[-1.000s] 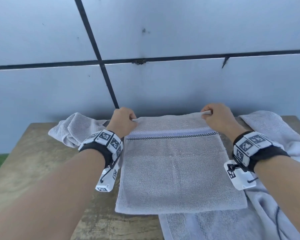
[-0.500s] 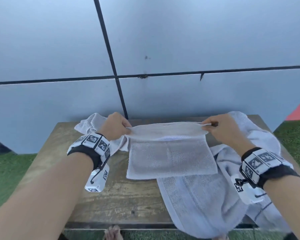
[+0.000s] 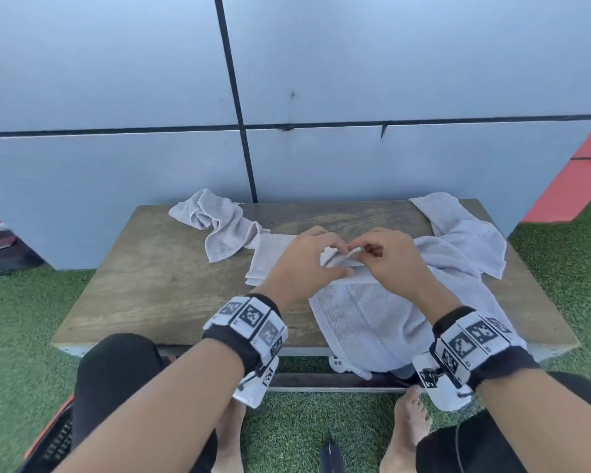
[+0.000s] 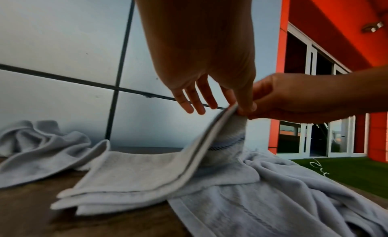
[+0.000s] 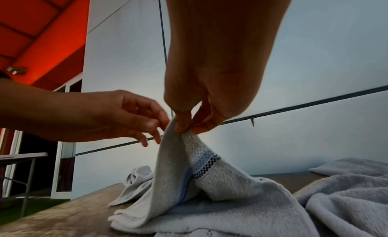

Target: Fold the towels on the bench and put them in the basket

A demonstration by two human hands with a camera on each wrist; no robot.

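Note:
A small pale grey towel (image 3: 270, 257) with a blue and black checked band (image 5: 201, 165) lies partly on the wooden bench (image 3: 151, 285), doubled over sideways. Its two raised corners meet above a larger grey towel (image 3: 372, 319). My right hand (image 3: 362, 249) pinches one corner between thumb and fingers (image 5: 184, 127). My left hand (image 3: 335, 249) holds the other corner against it with thumb and forefinger, its other fingers (image 4: 199, 106) loose. The lower end of the small towel (image 4: 136, 170) rests flat on the bench.
A crumpled towel (image 3: 212, 220) lies at the bench's back left. More grey towel (image 3: 458, 230) is heaped at the back right. A grey panelled wall (image 3: 321, 63) stands right behind the bench, with green turf (image 3: 14, 336) around it. An orange-rimmed black object (image 3: 53, 438) sits by my left knee.
My hands held the small towel stretched out by its two top corners. They have come together over the bench, doubling the towel sideways and lowering it.

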